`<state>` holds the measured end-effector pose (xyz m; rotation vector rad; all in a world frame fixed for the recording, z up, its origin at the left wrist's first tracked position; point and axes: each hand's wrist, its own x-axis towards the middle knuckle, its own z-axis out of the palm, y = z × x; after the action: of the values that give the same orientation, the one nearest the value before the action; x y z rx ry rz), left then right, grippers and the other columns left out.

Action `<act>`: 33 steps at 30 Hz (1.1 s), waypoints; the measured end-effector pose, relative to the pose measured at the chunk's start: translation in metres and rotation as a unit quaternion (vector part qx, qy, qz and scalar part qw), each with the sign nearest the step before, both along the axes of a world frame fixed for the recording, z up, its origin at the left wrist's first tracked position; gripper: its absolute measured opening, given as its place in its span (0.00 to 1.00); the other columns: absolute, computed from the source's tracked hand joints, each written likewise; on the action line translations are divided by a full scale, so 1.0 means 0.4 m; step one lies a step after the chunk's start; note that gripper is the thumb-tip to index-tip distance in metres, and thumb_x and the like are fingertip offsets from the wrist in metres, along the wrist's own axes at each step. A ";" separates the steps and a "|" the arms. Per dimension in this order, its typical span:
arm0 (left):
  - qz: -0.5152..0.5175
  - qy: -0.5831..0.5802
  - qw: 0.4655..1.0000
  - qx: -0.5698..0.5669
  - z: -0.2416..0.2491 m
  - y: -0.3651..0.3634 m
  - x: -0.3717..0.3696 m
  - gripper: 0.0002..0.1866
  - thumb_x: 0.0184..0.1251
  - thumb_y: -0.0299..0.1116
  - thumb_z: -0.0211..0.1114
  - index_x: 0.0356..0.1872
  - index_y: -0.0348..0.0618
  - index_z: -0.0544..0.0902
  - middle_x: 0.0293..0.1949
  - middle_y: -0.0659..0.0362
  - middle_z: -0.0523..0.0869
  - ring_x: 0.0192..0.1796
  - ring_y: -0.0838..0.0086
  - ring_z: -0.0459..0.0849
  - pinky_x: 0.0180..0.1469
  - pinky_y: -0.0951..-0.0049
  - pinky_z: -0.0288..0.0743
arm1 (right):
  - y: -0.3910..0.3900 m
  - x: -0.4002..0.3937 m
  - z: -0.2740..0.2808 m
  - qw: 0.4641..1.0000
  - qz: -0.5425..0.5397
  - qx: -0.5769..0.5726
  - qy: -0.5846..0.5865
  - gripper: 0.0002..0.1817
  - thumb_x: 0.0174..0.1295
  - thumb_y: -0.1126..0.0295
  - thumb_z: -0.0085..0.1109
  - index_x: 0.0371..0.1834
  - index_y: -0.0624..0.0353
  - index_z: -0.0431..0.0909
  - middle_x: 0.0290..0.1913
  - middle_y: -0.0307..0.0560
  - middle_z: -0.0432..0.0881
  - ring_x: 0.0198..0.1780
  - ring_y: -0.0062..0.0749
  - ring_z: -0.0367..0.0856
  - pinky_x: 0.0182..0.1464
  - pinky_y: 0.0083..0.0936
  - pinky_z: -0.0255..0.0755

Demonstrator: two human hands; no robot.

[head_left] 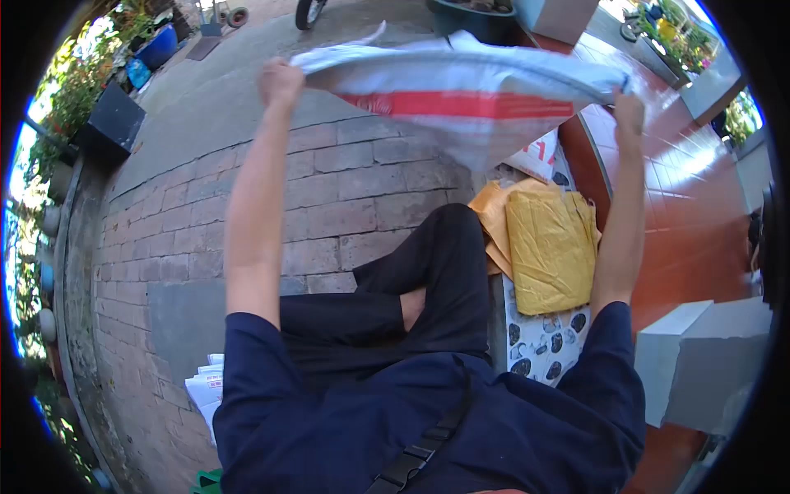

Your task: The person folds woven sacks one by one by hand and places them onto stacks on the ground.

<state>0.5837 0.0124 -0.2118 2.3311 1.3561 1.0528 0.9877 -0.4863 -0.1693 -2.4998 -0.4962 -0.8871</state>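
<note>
A white plastic sack (461, 78) with a broad red band is stretched in the air in front of me, its lower part sagging and blurred. At its left end my left hand (281, 82) is closed on the edge. My right hand (629, 114) grips the opposite end, with the fingers partly hidden. Below it, a folded yellow sack (550, 251) lies over an orange folded sack (491, 206) beside my knee. Behind these, part of another white sack with red print (539, 156) shows.
The yellow pile rests on a pebble-patterned mat (527, 350) at a tiled step (666, 272). A white block (699, 362) stands at right. Folded white sacks (206, 391) lie on the brick paving (189, 222) at my left. Planters (111, 119) line the far left.
</note>
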 end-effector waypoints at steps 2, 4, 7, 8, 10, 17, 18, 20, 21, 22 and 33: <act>0.186 -0.074 0.976 0.083 0.210 0.213 -0.252 0.16 0.48 0.40 0.59 0.31 0.39 0.85 0.35 0.46 0.87 0.44 0.52 0.85 0.49 0.58 0.77 | 0.034 0.034 0.135 0.956 0.100 0.261 0.087 0.24 0.60 0.57 0.57 0.40 0.75 0.79 0.41 0.63 0.82 0.43 0.49 0.81 0.46 0.38 0.72; 0.231 -0.125 0.963 0.064 0.313 0.358 -0.445 0.20 0.50 0.45 0.58 0.34 0.40 0.86 0.37 0.47 0.87 0.43 0.56 0.86 0.50 0.62 0.77 | 0.100 0.056 0.205 0.907 0.127 0.391 0.091 0.23 0.59 0.61 0.59 0.43 0.76 0.78 0.42 0.57 0.83 0.42 0.37 0.81 0.45 0.30 0.73; 0.278 -0.187 0.939 0.076 0.397 0.400 -0.653 0.19 0.51 0.45 0.65 0.36 0.38 0.86 0.38 0.48 0.87 0.42 0.59 0.86 0.48 0.65 0.77 | 0.207 -0.055 0.228 0.807 0.225 0.529 0.135 0.22 0.61 0.62 0.58 0.45 0.75 0.78 0.44 0.56 0.82 0.44 0.36 0.80 0.47 0.31 0.72; 0.277 -0.241 0.925 0.094 0.402 0.376 -0.702 0.19 0.53 0.44 0.68 0.37 0.38 0.85 0.38 0.49 0.87 0.41 0.61 0.86 0.46 0.66 0.78 | 0.228 -0.065 0.219 0.805 0.231 0.529 0.138 0.22 0.61 0.62 0.58 0.45 0.75 0.78 0.44 0.56 0.82 0.44 0.36 0.80 0.47 0.31 0.72; 0.241 -0.397 0.885 0.009 0.405 0.386 -0.816 0.18 0.54 0.40 0.72 0.40 0.36 0.84 0.39 0.50 0.87 0.40 0.65 0.86 0.40 0.68 0.79 | 0.279 -0.079 0.186 0.909 0.170 0.378 0.037 0.22 0.63 0.58 0.57 0.49 0.70 0.78 0.45 0.52 0.81 0.47 0.33 0.78 0.52 0.29 0.68; 0.327 -0.468 0.820 0.032 0.230 0.474 -1.229 0.18 0.57 0.36 0.70 0.46 0.35 0.82 0.45 0.48 0.85 0.42 0.64 0.85 0.44 0.66 0.80 | 0.342 -0.172 0.115 0.616 0.404 0.634 0.237 0.10 0.67 0.73 0.55 0.50 0.57 0.75 0.48 0.42 0.79 0.53 0.30 0.75 0.58 0.34 0.68; 0.352 -0.510 0.785 -0.012 0.208 0.467 -1.253 0.18 0.58 0.37 0.69 0.45 0.35 0.82 0.46 0.47 0.84 0.43 0.64 0.85 0.46 0.67 0.80 | 0.338 -0.181 0.111 0.599 0.438 0.629 0.230 0.09 0.67 0.73 0.54 0.49 0.58 0.75 0.48 0.43 0.79 0.52 0.30 0.75 0.58 0.34 0.68; 0.415 -0.427 0.803 -0.013 0.180 0.458 -1.306 0.18 0.60 0.41 0.67 0.42 0.35 0.83 0.47 0.46 0.84 0.46 0.62 0.85 0.49 0.66 0.79 | 0.331 -0.192 0.112 0.583 0.482 0.618 0.217 0.09 0.68 0.73 0.53 0.49 0.60 0.77 0.48 0.44 0.80 0.52 0.31 0.76 0.59 0.33 0.68; 0.433 -0.411 0.802 0.017 0.199 0.367 -1.256 0.19 0.60 0.42 0.67 0.42 0.35 0.84 0.46 0.46 0.84 0.46 0.62 0.85 0.49 0.65 0.79 | 0.329 -0.190 0.121 0.582 0.503 0.605 0.205 0.09 0.68 0.73 0.53 0.49 0.61 0.77 0.48 0.45 0.80 0.53 0.31 0.76 0.60 0.32 0.68; 0.440 -0.379 0.812 0.051 0.196 0.383 -1.284 0.17 0.58 0.43 0.68 0.39 0.38 0.85 0.42 0.47 0.86 0.45 0.59 0.85 0.48 0.65 0.79 | 0.324 -0.190 0.134 0.582 0.523 0.592 0.193 0.10 0.68 0.73 0.52 0.49 0.61 0.77 0.49 0.45 0.80 0.53 0.31 0.76 0.60 0.32 0.68; 0.525 -0.051 0.817 0.232 0.518 0.373 -1.512 0.24 0.55 0.64 0.61 0.40 0.61 0.88 0.42 0.54 0.87 0.47 0.57 0.84 0.51 0.60 0.76 | 0.332 -0.201 0.480 0.898 0.279 0.339 -0.029 0.27 0.60 0.44 0.60 0.41 0.61 0.82 0.31 0.37 0.78 0.34 0.22 0.72 0.41 0.22 0.66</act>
<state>-0.0211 0.1614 -0.0046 1.5792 2.6725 1.9150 0.9072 -0.3534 0.0226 -1.5781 -0.7247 -0.7302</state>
